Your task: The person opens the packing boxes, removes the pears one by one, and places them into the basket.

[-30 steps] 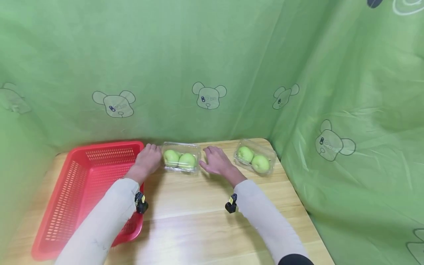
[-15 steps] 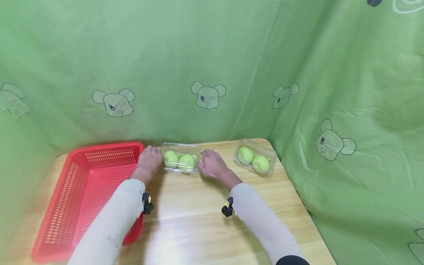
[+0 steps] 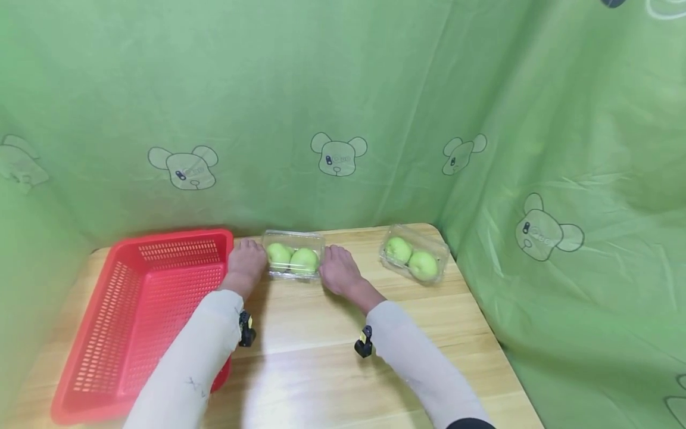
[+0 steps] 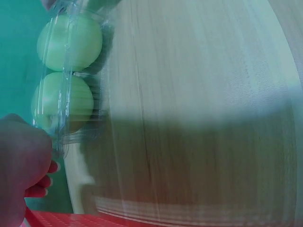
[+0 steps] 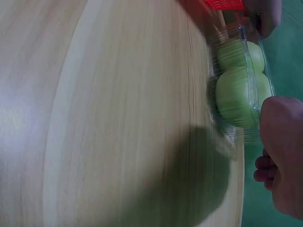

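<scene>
In the head view, a clear plastic clamshell box (image 3: 293,238) with two green apples (image 3: 304,261) stands near the table's back edge. My left hand (image 3: 248,265) is at its left end and my right hand (image 3: 340,268) at its right end, both with fingers curled. In the left wrist view, the left hand (image 4: 21,158) pinches the box's near end at the rim, fingertips tucked below. The right wrist view has the right hand (image 5: 286,146) gripping the opposite end of the box (image 5: 248,135), with the fingers bent under the thumb side.
A red plastic basket (image 3: 142,333) lies on the wooden table (image 3: 300,363) at the left, close beside my left hand. At the back right sits a second clear box (image 3: 429,241) with two green apples. A green curtain (image 3: 257,89) hangs behind and to the right.
Both hands have closed in on the ends of the middle box, left hand moving right and right hand slightly left. The fingers now meet its sides. The box stays about in place.
</scene>
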The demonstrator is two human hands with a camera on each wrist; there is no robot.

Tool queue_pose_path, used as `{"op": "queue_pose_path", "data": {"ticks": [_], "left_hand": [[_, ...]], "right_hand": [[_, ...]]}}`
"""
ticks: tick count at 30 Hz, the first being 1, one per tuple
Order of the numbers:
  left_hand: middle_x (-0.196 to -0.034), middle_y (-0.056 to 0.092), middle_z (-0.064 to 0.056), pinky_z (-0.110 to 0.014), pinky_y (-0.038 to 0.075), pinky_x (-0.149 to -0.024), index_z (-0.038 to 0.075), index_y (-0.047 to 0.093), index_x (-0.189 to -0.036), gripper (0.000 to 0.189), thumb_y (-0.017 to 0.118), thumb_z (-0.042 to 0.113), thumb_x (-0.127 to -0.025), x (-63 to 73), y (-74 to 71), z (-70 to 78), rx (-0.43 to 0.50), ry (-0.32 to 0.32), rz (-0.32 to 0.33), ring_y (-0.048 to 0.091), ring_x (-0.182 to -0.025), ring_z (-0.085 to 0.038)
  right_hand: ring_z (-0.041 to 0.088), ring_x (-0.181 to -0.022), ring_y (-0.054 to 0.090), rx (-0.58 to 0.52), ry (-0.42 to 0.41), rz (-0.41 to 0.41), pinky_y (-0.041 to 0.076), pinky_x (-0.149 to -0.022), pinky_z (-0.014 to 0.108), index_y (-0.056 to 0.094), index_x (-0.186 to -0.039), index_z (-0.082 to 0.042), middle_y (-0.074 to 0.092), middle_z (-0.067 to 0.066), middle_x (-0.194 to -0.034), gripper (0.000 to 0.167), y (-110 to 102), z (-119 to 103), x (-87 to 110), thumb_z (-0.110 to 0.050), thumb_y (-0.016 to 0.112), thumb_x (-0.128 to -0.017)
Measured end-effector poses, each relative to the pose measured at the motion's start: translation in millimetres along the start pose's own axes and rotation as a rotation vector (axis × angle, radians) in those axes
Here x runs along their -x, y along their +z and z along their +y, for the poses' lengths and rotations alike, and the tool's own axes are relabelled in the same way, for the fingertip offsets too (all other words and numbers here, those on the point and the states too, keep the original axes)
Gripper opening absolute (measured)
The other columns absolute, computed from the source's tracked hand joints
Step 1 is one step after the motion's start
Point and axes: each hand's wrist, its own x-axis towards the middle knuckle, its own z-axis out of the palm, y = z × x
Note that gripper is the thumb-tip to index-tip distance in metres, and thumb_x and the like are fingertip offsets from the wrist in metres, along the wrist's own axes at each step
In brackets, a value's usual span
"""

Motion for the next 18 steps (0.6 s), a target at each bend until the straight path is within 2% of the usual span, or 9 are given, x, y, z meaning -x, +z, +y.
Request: {"op": "queue_pose_path", "data": {"ticks": [10, 18], "left_hand": [[-0.122, 0.067, -0.028, -0.049, 0.057, -0.107, -0.014, 0.058, -0.133, 0.040, 0.062, -0.002, -0.094, 1.0, -2.0, 5.3, 0.028, -0.009, 0.018, 0.061, -0.114, -0.039], [-0.114, 0.069, -0.027, -0.048, 0.057, -0.104, -0.014, 0.063, -0.122, 0.031, 0.060, -0.005, -0.093, 3.7, -1.4, 13.1, 0.049, -0.026, 0.039, 0.062, -0.107, -0.038]], "right_hand": [[0.032, -0.108, 0.050, -0.037, -0.018, 0.003, 0.047, -0.109, 0.046, 0.046, -0.137, 0.012, 0.052, 0.017, -0.112, 0.050, -3, 4, 1.5, -0.022, 0.032, -0.103], [0.035, -0.121, 0.050, -0.043, -0.023, -0.021, 0.041, -0.121, 0.048, 0.044, -0.140, 0.011, 0.054, 0.019, -0.121, 0.049, -11, 7, 6.0, -0.020, 0.032, -0.104]]}}
